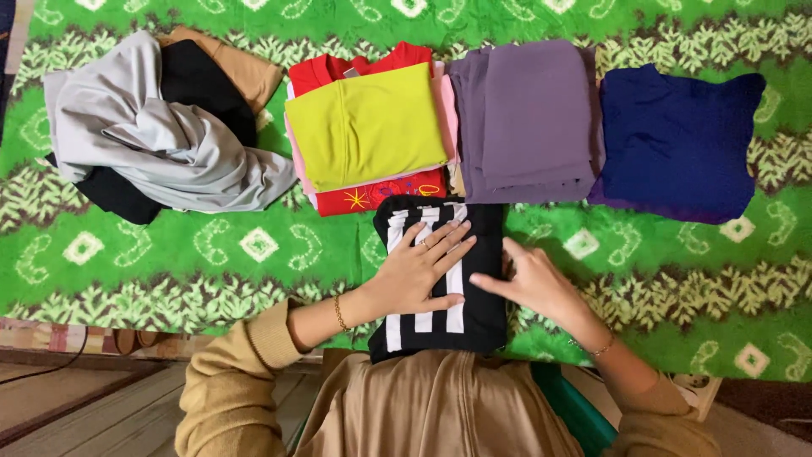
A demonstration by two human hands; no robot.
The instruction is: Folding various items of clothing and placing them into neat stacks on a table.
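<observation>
Your left hand [420, 269] lies flat on the black garment with white stripes [440, 275], fingers spread and pointing toward one o'clock, palm pressing down near the middle of the fold. Your right hand [534, 283] rests at the garment's three o'clock edge, fingers loosely extended toward nine o'clock and touching the side of the fold. Neither hand grasps anything; both are open and only press or touch the cloth.

The folded garment sits at the near edge of the green patterned mat [211, 254], directly under your palms, with its six o'clock end overhanging toward your lap.

What I judge could go wrong: that overhanging end may slide off the mat if you lift your left palm, since the weight there is all that pins it. A push from the right hand toward nine o'clock could also buckle the fold and skew the stripes. At twelve o'clock the garment nearly touches the stack topped by a yellow shirt [368, 127]; shoving forward may nudge that stack or the purple stack [529, 118] beside it. The grey cloth pile [152, 135] and navy garment [677, 140] lie well apart.
</observation>
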